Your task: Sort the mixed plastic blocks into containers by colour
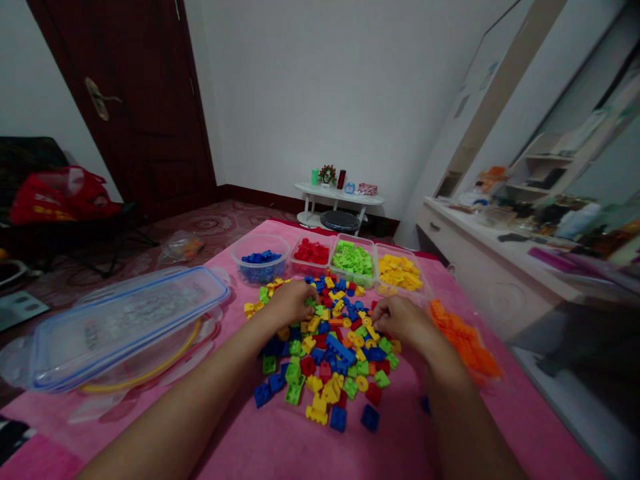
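A heap of mixed plastic bricks (330,360) in blue, yellow, green and red lies on the pink cloth (280,447). My left hand (293,301) rests on the heap's far left part, fingers curled down onto bricks near a green one. My right hand (400,319) sits at the heap's right edge, fingers pinched together among the bricks; what they hold is hidden. Behind the heap stand a round tub of blue bricks (260,259), a tub of red bricks (311,253), a tub of green bricks (354,259) and a tub of yellow bricks (399,272).
Orange bricks (463,340) lie in a clear tray at the right edge. Clear lids (130,323) are stacked on the left. A white dresser (480,267) stands to the right, a small white table (339,199) by the far wall, and a dark door (130,100) behind.
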`<state>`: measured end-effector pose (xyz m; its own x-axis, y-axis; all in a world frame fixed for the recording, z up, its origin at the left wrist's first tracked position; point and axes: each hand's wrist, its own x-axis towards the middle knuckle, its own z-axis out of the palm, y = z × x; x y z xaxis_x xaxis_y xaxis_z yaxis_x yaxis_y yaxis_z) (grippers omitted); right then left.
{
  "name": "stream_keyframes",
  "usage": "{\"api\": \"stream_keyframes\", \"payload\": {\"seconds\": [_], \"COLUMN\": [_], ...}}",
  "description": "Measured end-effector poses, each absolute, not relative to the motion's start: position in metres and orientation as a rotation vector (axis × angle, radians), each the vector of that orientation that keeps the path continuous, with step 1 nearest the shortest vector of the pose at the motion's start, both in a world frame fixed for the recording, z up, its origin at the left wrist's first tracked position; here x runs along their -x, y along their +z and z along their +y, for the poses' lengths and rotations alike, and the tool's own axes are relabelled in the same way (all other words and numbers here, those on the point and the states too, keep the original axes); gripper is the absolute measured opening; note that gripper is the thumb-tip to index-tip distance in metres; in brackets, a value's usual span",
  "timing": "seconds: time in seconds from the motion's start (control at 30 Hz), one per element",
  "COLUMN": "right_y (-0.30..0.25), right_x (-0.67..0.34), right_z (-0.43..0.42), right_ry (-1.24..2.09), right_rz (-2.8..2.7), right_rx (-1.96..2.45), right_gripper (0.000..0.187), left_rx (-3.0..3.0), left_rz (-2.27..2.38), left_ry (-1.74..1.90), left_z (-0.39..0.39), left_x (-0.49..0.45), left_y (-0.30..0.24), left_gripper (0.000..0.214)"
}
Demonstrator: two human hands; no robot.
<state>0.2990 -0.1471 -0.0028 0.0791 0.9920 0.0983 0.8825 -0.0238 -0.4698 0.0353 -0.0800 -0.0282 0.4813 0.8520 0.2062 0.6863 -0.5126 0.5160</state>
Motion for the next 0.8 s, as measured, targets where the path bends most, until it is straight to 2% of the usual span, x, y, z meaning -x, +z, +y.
{"api": "stream_keyframes", "payload": {"seconds": [0.13, 0.23, 0.47, 0.57, 0.8], "right_y": [0.011, 0.014, 0.005, 0.012, 0.025], "right_x": [-0.304, -0.297, -0.282, -0.279, -0.234], "right_z": [-0.156, -0.159, -0.158, -0.155, -0.153], "right_ry": [0.372, 0.389, 0.248, 0.133, 0.374], "right_rz": [-1.973, -1.974, -2.052, -1.948, -1.652], "right_rx": [2.306, 2.399, 2.225, 2.091, 1.459], "right_gripper": [0.017, 0.024, 0.015, 0.011, 0.019], "left_rx": [-2.349, -2.161, -1.282, -1.075, -0.766], "left_rz": [1.286, 1.218, 0.900, 0.785, 0.684], "left_ry": [0.672, 0.752, 0.849, 0.864, 0.701], "left_z": [-0.081, -0.082, -0.086, -0.089, -0.099], "left_x": [-0.036, -0.040, -0.045, -0.047, -0.056], "left_y": [-0.022, -0.018, -0.011, -0.009, -0.004], "left_gripper": [0.019, 0.020, 0.033, 0.029, 0.021]}}
